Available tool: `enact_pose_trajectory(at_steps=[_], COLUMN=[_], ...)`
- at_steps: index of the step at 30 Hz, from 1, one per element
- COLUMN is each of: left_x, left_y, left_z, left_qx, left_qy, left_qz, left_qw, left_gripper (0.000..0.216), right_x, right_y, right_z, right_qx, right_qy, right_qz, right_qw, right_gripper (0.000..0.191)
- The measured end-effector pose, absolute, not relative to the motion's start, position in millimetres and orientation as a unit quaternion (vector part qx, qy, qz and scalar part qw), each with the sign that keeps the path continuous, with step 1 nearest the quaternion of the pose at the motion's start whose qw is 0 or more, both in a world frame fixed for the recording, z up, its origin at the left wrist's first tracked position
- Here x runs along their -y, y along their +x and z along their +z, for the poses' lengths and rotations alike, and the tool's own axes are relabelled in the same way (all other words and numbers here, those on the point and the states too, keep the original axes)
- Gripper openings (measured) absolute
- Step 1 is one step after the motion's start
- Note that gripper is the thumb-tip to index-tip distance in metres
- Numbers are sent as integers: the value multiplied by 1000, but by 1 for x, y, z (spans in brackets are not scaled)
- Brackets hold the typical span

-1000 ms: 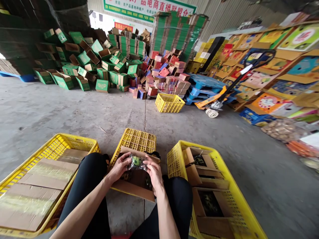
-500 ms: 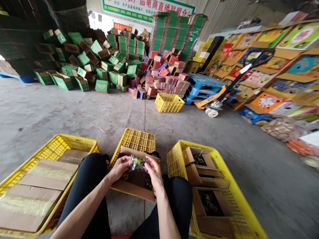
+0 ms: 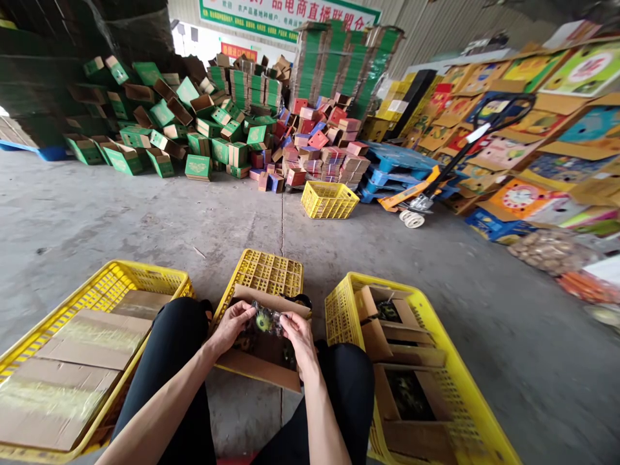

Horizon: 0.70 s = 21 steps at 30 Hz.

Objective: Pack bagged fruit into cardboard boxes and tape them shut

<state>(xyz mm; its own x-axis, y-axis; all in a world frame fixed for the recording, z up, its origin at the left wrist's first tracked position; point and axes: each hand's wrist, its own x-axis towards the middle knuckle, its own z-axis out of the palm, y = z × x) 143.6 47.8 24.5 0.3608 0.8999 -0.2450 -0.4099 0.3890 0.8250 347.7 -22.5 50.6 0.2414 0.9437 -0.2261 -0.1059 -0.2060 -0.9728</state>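
Note:
Between my two hands is a round green fruit in a clear plastic wrapper. My left hand pinches one end of the wrapper, and my right hand grips the opposite end. Right below is an open cardboard box, its flaps spread, with some wrapped pieces dimly visible inside. That box rests on an upturned yellow crate between my knees. What exact kind of fruit it is, I cannot tell.
To my left, a yellow crate holds closed, taped cartons. A second yellow crate on my right contains open cartons with dark wrapped contents. Farther off stand a small yellow crate, an orange pallet jack and heaped green boxes.
The wrapped fruit has turned a little and sunk slightly between my fingers, so its plastic shines less. Both hands keep their hold at nearly the same spot.

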Motion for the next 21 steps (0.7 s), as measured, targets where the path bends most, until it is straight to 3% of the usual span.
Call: enact_pose_trajectory(at_steps=[7, 12, 16, 21], left_x=[-44, -39, -37, -38], left_y=[143, 142, 141, 140], left_z=[29, 32, 33, 33], left_qx=[-326, -280, -291, -311], left_qy=[312, 367, 406, 412], left_qz=[399, 314, 292, 304], left_qw=[798, 829, 815, 801], left_gripper=[45, 57, 45, 46], right_x=[21, 22, 24, 22], right_y=[348, 347, 345, 344], right_z=[48, 51, 56, 59], right_qx=[346, 335, 337, 334], right_qy=[-592, -599, -605, -604], right_qz=[484, 470, 469, 475], right_qw=[543, 554, 547, 546], right_gripper=[60, 59, 59, 59])
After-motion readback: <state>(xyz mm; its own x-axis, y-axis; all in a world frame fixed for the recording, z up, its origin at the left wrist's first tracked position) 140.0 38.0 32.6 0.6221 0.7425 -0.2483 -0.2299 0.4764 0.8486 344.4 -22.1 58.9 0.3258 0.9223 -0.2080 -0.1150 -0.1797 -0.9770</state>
